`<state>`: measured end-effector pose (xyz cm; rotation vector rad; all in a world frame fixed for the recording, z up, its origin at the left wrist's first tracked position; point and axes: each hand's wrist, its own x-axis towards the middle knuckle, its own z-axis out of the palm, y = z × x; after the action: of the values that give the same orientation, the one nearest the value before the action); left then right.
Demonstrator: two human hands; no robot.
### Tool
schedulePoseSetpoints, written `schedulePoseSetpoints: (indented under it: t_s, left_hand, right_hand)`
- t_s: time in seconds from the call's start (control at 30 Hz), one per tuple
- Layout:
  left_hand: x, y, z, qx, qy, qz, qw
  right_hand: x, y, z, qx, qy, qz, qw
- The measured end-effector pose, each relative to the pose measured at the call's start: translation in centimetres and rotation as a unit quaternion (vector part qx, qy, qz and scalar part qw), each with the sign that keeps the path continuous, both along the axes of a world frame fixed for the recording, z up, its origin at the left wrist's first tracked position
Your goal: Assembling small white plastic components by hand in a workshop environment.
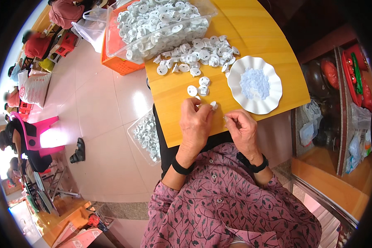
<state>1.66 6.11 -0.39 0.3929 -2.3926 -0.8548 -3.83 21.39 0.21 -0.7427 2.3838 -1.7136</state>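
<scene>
My left hand (195, 120) is closed over the near part of the yellow table, its fingertips on a small round white plastic part (213, 105). Just to its right, my right hand (241, 127) pinches thumb against finger; something tiny and pale seems to show at the tips, too small to name. Beyond the left hand lie a few loose white parts (203, 90), and farther back a spread heap of the same parts (194, 56). A white scalloped plate (274, 103) holds many small pale bluish pieces (254, 84).
At the back left, a clear plastic bin (111, 45) full of white parts rests on an orange crate (122, 67). Another clear tray (144, 138) of parts is low beside the table. Shelves (339, 120) stand at right. Other people sit at far left, near a pink chair (35, 132).
</scene>
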Motion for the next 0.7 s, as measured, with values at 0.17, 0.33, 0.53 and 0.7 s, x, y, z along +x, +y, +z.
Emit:
schedulePoseSetpoints:
  t_s: [0.17,0.33,0.53,0.7]
  left_hand:
    - [0.5,0.4,-0.4,0.019,-0.006,-0.012,1.0]
    - [0.6,0.6,-0.1,0.022,-0.029,-0.028,0.999]
    - [0.5,0.8,0.6,0.02,-0.042,-0.073,0.996]
    - [0.2,1.3,1.0,0.014,-0.05,-0.069,0.996]
  right_hand:
    - [0.0,0.2,-0.5,-0.029,-0.078,-0.01,0.997]
    - [-0.1,0.1,-0.1,-0.056,-0.201,-0.025,0.978]
    - [-0.3,0.3,-0.1,-0.08,-0.255,-0.027,0.963]
    - [-0.5,0.6,0.1,-0.095,-0.291,-0.034,0.951]
